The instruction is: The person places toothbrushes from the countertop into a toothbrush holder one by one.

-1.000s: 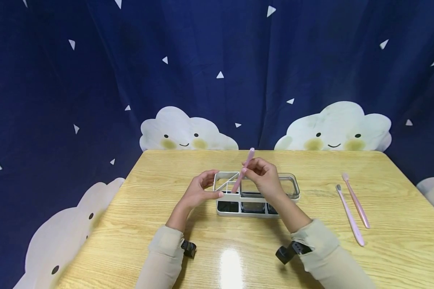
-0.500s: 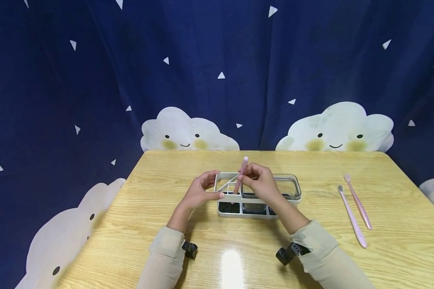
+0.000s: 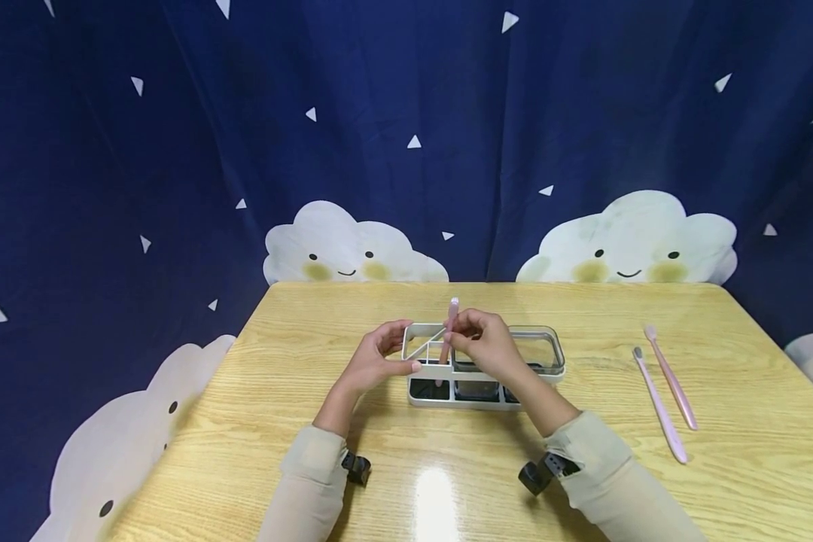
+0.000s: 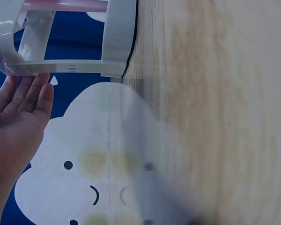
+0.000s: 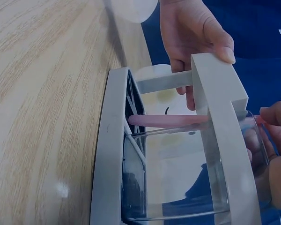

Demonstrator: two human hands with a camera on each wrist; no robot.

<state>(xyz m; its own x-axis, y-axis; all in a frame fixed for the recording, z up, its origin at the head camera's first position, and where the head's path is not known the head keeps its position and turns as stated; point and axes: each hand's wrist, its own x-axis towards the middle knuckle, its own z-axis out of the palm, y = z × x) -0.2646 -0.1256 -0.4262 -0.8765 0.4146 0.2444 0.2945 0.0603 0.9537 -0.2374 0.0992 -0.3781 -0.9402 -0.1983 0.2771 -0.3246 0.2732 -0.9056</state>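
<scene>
At the left of the wooden counter (image 3: 230, 421), a person's left grip (image 3: 377, 357) (a bare hand below a rolled sleeve) held the end of a white rack (image 3: 436, 372), its thumb on the front edge of the upper frame and its fingers at the far side.

Just right of that thumb, a pink toothbrush (image 5: 168, 121) stood in the rack, bristles up and nearly upright, through what seemed to be the small square opening at the front of the divided section. Its handle came down beside a clear cup (image 3: 534, 330), and the lower tip was at or very close to the dark base; contact could not be made out for sure.

The right grip (image 3: 491, 342) pinched this brush below its head, between thumb and fingers. The hand hid part of the rack's middle, so the number of cups could not be told.

Farther right, well apart from the rack, a lilac brush (image 3: 660, 406) with a grey head and a second pink brush (image 3: 673, 380) lay side by side on the counter.

As a judgement, one brush was all but placed (only the letting go was lacking), while two lay outside the rack and looked untouched, so most of the work appeared to remain.
</scene>
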